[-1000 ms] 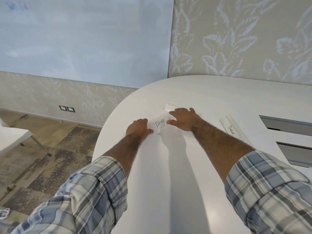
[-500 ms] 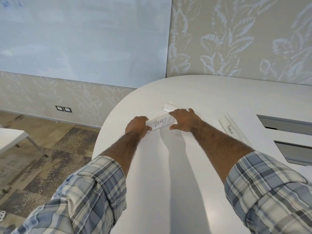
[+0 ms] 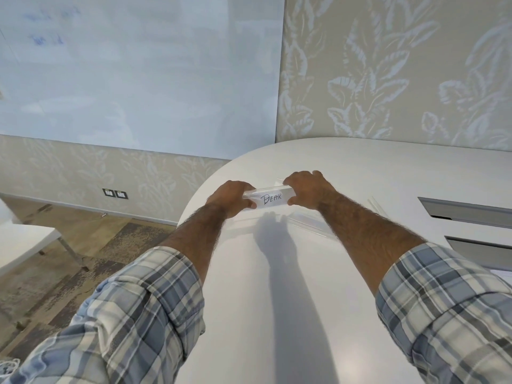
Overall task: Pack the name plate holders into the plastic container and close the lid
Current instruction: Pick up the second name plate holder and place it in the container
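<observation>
A clear name plate holder [image 3: 271, 199] with a white card reading "BEAR" is lifted off the white table [image 3: 304, 273], near its rounded far end. My left hand [image 3: 232, 198] grips its left end and my right hand [image 3: 307, 189] grips its right end. A second clear holder [image 3: 307, 221] lies flat on the table under my right forearm. Another holder's edge [image 3: 375, 203] shows just right of that forearm. No plastic container is in view.
Two grey recessed cable hatches [image 3: 471, 212] sit in the table at the right. The table's curved edge drops to a patterned carpet [image 3: 83, 273] on the left, where another white table [image 3: 25, 245] stands. A whiteboard and leaf-patterned wall stand behind.
Both hands have raised the "BEAR" holder from the table and turned it level, facing me. The camera has tilted slightly, so the holder at the right is now mostly hidden by my right forearm.
</observation>
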`<state>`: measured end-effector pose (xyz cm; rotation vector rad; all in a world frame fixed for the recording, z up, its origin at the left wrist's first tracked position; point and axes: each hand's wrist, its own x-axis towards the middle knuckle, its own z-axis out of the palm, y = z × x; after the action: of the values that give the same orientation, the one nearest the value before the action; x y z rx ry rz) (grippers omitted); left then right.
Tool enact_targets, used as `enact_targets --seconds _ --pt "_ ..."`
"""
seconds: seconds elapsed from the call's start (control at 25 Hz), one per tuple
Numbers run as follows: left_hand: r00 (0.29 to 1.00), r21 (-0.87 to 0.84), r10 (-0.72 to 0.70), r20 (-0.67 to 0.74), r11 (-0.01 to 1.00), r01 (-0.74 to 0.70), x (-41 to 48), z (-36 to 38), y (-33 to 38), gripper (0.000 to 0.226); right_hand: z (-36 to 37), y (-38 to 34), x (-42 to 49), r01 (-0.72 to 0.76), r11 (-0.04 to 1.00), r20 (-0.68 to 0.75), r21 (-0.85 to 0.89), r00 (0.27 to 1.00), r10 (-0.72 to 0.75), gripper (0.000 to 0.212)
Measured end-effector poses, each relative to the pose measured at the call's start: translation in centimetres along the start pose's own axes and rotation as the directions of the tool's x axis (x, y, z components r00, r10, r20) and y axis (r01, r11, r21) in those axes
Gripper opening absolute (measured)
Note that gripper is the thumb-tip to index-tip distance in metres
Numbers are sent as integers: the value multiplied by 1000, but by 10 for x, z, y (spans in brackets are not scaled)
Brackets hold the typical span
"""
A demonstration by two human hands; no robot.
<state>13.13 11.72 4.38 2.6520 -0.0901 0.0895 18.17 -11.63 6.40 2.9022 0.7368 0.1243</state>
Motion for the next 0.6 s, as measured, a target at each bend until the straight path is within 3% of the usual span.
enact_targets --seconds 0.32,0.6 --pt "985 -13 170 35 985 -170 -15 -11 94 42 -56 49 -81 -140 988 -18 70 990 141 37" --pt "932 -48 359 56 933 -356 -46 23 226 39 -86 128 -212 -321 946 -37 36 946 323 36"
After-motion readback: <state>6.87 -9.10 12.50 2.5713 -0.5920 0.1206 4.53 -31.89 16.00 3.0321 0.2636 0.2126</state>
